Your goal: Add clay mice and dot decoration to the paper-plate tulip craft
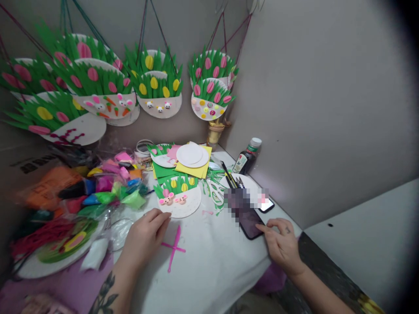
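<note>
My left hand rests on the white table, its fingers bent and pressed together near the lower edge of a decorated paper plate. What those fingertips hold, if anything, is hidden. That plate carries green paper grass, yellow paper eggs and two pink clay animal heads. Two pink plastic modelling tools lie crossed just right of the hand. On the right, my right hand touches the dark screen of a phone with an extended index finger. Its other fingers are curled, and the hand holds nothing.
Colourful clay packets crowd the left side. White scissors lie among green paper scraps behind the phone. A second phone and a dark bottle stand at the right. Finished paper-plate baskets hang along the wall.
</note>
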`<state>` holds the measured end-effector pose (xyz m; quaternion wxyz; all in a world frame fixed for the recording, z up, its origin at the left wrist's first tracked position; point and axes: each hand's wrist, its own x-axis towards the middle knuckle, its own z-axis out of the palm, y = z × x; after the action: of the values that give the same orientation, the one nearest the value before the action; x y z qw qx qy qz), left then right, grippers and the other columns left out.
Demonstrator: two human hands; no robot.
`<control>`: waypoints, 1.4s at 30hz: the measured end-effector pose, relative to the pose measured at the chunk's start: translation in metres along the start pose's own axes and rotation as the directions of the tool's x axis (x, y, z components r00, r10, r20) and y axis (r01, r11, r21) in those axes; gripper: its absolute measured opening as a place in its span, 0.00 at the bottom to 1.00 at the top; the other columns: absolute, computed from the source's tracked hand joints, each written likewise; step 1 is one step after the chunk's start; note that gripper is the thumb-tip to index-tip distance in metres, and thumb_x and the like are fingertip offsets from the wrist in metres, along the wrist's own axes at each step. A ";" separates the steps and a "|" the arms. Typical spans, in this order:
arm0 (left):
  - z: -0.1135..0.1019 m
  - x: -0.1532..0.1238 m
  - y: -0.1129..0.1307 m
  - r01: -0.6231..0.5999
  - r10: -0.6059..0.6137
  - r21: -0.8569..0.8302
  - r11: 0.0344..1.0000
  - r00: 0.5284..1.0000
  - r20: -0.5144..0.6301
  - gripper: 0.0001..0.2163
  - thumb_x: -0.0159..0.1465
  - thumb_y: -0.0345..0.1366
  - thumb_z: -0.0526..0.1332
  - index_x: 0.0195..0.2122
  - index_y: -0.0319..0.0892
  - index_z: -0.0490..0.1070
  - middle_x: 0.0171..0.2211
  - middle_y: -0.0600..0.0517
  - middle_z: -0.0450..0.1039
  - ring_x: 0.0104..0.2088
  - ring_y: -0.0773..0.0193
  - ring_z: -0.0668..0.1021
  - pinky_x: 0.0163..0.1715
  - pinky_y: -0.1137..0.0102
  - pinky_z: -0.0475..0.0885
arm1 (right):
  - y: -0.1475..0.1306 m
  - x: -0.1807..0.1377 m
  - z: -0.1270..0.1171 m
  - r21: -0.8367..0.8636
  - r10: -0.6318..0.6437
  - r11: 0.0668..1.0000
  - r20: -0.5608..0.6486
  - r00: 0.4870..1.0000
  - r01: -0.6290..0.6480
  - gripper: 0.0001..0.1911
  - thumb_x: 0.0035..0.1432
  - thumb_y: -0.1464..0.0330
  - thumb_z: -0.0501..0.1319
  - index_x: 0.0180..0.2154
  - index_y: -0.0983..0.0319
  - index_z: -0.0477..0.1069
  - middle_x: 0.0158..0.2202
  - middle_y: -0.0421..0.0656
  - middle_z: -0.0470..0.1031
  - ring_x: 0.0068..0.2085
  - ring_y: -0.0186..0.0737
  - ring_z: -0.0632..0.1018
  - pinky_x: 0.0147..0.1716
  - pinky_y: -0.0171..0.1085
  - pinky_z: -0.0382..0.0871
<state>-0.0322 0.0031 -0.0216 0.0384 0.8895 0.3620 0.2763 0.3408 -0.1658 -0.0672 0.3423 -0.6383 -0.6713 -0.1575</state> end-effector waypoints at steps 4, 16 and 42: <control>0.000 0.000 0.000 0.001 -0.001 0.003 1.000 1.000 -0.013 0.10 0.67 0.36 0.53 0.41 0.42 0.73 0.32 0.50 0.72 0.31 0.65 0.76 0.30 0.72 0.69 | -0.005 0.009 0.004 -0.005 -0.011 1.000 0.034 0.999 0.011 0.15 0.58 0.71 0.52 0.40 0.59 0.77 0.37 0.46 0.66 0.41 0.47 0.68 0.43 0.49 0.65; 0.001 -0.001 0.000 -0.011 0.011 -0.009 1.000 1.000 -0.006 0.10 0.67 0.35 0.53 0.41 0.41 0.74 0.32 0.50 0.71 0.31 0.65 0.75 0.30 0.72 0.69 | -0.001 0.012 0.006 -0.039 -0.004 0.999 0.044 0.999 0.005 0.15 0.59 0.71 0.53 0.41 0.58 0.78 0.41 0.48 0.67 0.45 0.49 0.68 0.46 0.52 0.65; 0.001 -0.001 -0.002 0.021 -0.021 -0.003 1.000 1.000 0.016 0.11 0.67 0.36 0.53 0.41 0.41 0.74 0.32 0.50 0.72 0.31 0.65 0.76 0.30 0.72 0.69 | 0.008 0.042 0.024 -0.128 0.001 0.991 0.243 0.970 0.031 0.19 0.61 0.61 0.52 0.48 0.57 0.74 0.54 0.51 0.64 0.54 0.55 0.64 0.52 0.58 0.60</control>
<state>-0.0334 0.0039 -0.0231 0.0456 0.8877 0.3706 0.2694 0.3445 -0.1173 -0.0584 0.2139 -0.6688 -0.7010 -0.1247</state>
